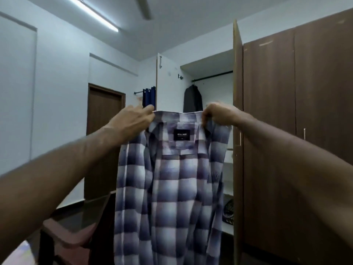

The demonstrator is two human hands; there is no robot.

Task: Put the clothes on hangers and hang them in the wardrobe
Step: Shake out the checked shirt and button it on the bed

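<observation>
While the left hand [131, 121] and right hand [219, 114] each pinch a collar end, the blue-and-white checked cotton shirt [168, 188] hangs open at chest height. Behind it, the brown wooden wardrobe [267, 111] stands open, its black rail [212, 75] bare beside one dark hanging jacket [193, 99]; the right door's edge [237, 92] sits just beside the shirt.

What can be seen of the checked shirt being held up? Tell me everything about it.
The checked shirt is a woven-looking fabric in blurred blue, purple and white squares. It hangs full length in front of the open wardrobe, its inner side toward the camera, showing a black neck label with white lettering below the collar band. The left hand pinches one end of the collar and the right hand grips the other, stretching it level. The front edges fall loose in soft folds. No hanger is visible in it. Its hem runs out of the picture.
</observation>
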